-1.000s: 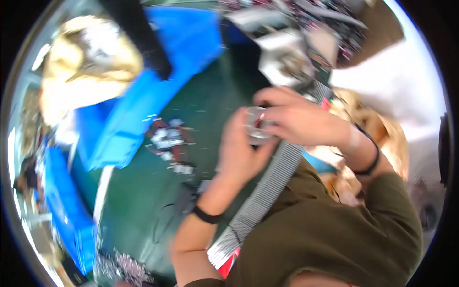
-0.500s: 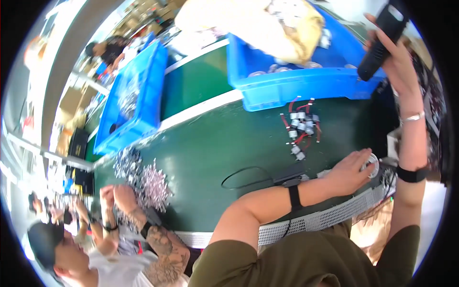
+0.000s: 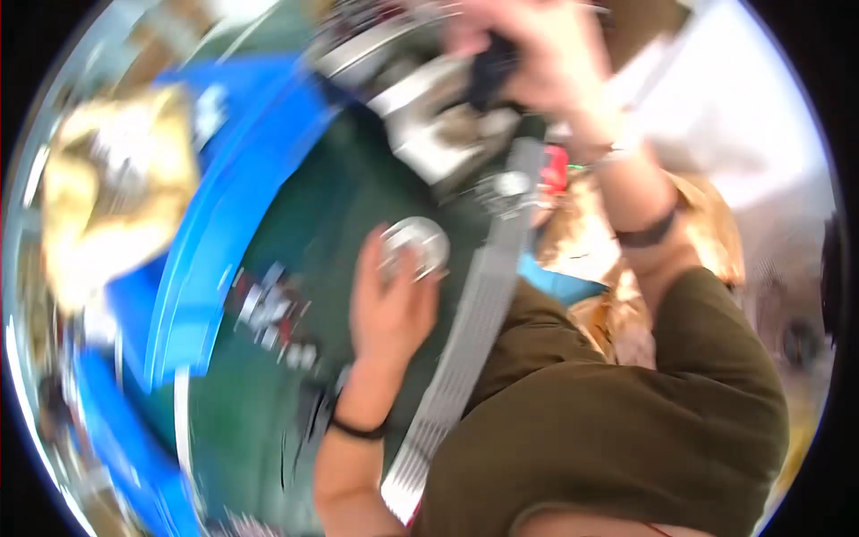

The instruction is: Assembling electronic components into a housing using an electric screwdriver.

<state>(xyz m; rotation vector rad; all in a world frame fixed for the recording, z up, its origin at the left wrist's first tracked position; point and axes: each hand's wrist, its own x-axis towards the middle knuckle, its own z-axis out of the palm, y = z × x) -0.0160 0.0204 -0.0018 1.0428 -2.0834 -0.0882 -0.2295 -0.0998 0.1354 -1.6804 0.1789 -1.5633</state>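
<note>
The green counter (image 3: pixel 295 233) fills the middle of the blurred view, spreading out beyond and to the left of the left hand's grip. To the left of that grip, well apart, a blue bin (image 3: pixel 192 259) curves along the counter, and past it lies a crumpled yellowish bag (image 3: pixel 112 188). A ribbed grey strip (image 3: pixel 474 313) runs along the counter's near edge, just to the right of the left grip, from the lower middle of the view up toward the right hand. Between the blue bin and the left grip, a scatter of small parts (image 3: pixel 273 313) in white, red and dark tones lies on the green surface, too smeared to tell apart.

The left hand (image 3: pixel 386 300) rests on the counter with its fingers curled over a round metal disc (image 3: pixel 413 243). The disc is small, silvery and shiny, with a raised rim and a paler centre; it sits at the fingertips, clamped under them against the counter.

The right hand (image 3: pixel 528 54) is raised, high above and to the right of the left grip, closed around a dark tool (image 3: pixel 492 67) whose shape is lost in motion blur.
</note>
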